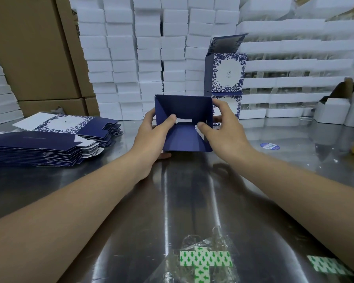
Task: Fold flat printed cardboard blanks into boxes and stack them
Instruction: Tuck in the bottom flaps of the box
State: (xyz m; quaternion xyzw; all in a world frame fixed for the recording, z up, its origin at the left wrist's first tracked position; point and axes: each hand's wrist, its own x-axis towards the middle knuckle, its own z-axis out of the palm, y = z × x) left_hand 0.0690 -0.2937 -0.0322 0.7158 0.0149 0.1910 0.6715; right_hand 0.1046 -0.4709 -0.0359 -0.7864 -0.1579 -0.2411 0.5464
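While both hands hold it above the steel table (192, 190), the half-formed navy box (183, 123) lies with its open mouth turned toward the wearer. Its long axis runs away toward the white foam blocks (147, 58). One flap hangs out at the near lower edge, and a white gap shows deep inside.

Left hand (151, 135): thumb hooked into the mouth, fingers wrapped round the outer left wall, grasping the box. Right hand (223, 127): thumb laid inside along the right edge, fingers behind the right wall, also grasping it. Both forearms are bare and stretched forward, converging on the box.

Count:
- One box in hand.
- Two piles of flat blanks at left, the near pile (39, 148) navy side up, the far pile (70, 124) showing the white floral panel.
- Two finished boxes upright behind the right hand. The upper finished box (227, 72) has its lid flap raised; the lower finished box (226, 105) is partly hidden.
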